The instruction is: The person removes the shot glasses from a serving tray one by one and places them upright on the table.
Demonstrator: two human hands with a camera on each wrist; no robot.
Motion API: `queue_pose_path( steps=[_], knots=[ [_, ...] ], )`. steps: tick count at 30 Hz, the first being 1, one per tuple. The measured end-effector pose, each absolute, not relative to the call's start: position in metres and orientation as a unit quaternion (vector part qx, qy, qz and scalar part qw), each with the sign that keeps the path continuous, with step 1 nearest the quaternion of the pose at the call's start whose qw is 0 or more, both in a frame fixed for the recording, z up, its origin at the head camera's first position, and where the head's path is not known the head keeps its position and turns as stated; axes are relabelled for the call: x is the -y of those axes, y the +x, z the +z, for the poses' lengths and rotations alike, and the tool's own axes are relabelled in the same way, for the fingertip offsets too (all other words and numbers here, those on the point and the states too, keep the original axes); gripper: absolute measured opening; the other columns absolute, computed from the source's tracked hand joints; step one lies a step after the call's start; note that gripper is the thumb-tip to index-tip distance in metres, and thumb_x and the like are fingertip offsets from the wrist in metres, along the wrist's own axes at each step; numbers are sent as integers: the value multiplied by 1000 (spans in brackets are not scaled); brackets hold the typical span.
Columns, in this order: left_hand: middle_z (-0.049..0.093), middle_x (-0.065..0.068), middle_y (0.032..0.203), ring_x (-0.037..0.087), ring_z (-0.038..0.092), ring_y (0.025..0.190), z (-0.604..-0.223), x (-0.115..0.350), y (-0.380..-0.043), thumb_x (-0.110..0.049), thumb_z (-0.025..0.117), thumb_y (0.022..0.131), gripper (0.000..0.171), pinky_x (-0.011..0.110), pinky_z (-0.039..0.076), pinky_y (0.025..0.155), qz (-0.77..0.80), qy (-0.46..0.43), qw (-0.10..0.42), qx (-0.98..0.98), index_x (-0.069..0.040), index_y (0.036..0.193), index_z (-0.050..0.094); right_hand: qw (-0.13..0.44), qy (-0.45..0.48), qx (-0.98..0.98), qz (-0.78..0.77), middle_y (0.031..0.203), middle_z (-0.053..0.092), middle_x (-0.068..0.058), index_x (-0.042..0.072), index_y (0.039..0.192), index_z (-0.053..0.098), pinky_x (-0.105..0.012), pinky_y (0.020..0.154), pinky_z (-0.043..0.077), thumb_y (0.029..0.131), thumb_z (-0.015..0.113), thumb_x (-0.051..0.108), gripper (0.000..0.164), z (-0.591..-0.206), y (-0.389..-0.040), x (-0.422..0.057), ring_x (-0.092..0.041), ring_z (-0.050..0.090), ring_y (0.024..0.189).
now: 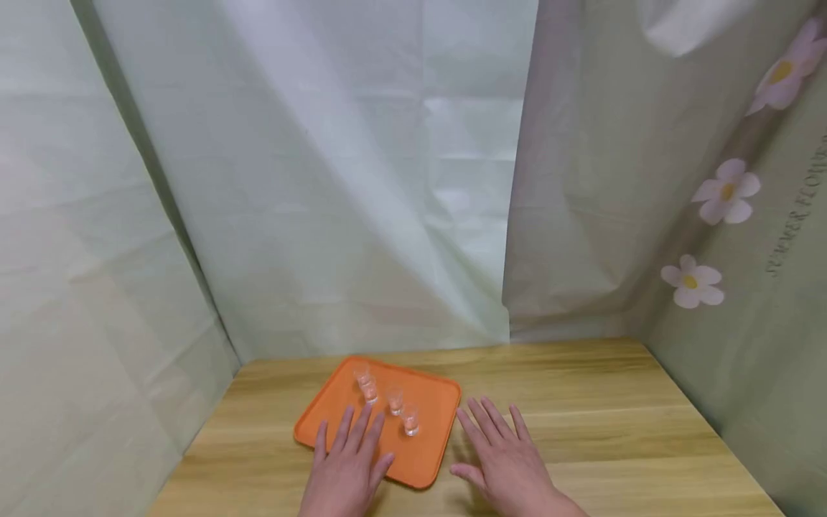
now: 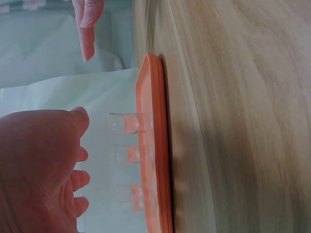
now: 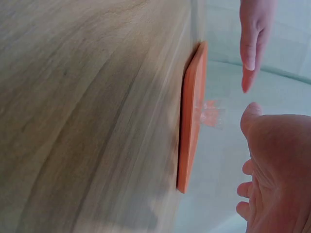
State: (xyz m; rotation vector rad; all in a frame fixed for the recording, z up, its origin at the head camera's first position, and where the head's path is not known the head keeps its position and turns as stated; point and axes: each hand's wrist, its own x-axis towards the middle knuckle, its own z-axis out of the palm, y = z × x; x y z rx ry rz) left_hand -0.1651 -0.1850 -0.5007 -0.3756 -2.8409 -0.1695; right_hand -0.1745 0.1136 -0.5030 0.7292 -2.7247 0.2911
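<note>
An orange tray (image 1: 420,459) lies turned at an angle on the wooden table. Several small clear glasses stand on it in a slanting row; the nearest glass (image 1: 410,421) is toward the right side, the farthest glass (image 1: 362,375) toward the back left corner. My left hand (image 1: 345,467), fingers straight and spread, hovers over the tray's front left part and holds nothing. To the right of the tray, my right hand (image 1: 507,459) is held above the table, its fingers extended and its palm down. In the left wrist view, the glasses (image 2: 129,124) rise upright from the tray.
The wooden table (image 1: 601,416) extends to both sides of the tray. Pale curtain-like sheets (image 1: 362,179) hang behind it and along the left. On the right, a sheet carries printed white flowers (image 1: 726,191).
</note>
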Motion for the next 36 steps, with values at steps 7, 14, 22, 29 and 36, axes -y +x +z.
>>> queue_pose_path(
  steps=[7, 14, 22, 29, 36],
  knots=[
    [44, 10, 174, 42, 33, 163, -498, 190, -167, -52, 63, 110, 67, 78, 17, 127, -72, -106, 92, 987, -15, 165, 54, 154, 248, 951, 106, 176, 39, -12, 13, 169, 45, -70, 127, 28, 107, 62, 61, 81, -505, -176, -112, -36, 36, 162],
    [42, 11, 175, 42, 30, 164, -497, 194, -168, -52, 62, 110, 68, 78, 14, 128, -76, -97, 71, 990, -14, 166, 52, 146, 249, 950, 117, 176, 38, -12, 12, 169, 46, -71, 128, 26, 106, 62, 62, 81, -506, -177, -110, -36, 35, 163],
    [42, 12, 174, 43, 31, 163, -500, 196, -171, -51, 64, 110, 69, 79, 17, 126, -77, -91, 75, 990, -13, 166, 52, 137, 246, 953, 110, 178, 36, -12, 11, 169, 46, -70, 128, 27, 108, 55, 65, 82, -512, -179, -106, -35, 34, 163],
    [45, 14, 172, 44, 34, 162, -502, 200, -177, -49, 63, 111, 66, 80, 19, 125, -74, -91, 91, 989, -11, 165, 53, 133, 244, 954, 110, 177, 37, -12, 11, 168, 47, -71, 128, 26, 109, 52, 65, 80, -512, -183, -104, -37, 34, 163],
    [46, 18, 171, 48, 37, 159, -503, 210, -188, -43, 64, 112, 63, 83, 21, 122, -82, -99, 123, 984, -7, 163, 54, 136, 241, 956, 97, 175, 40, -14, 11, 167, 49, -72, 127, 28, 108, 54, 65, 80, -514, -188, -104, -38, 37, 161]
  ],
)
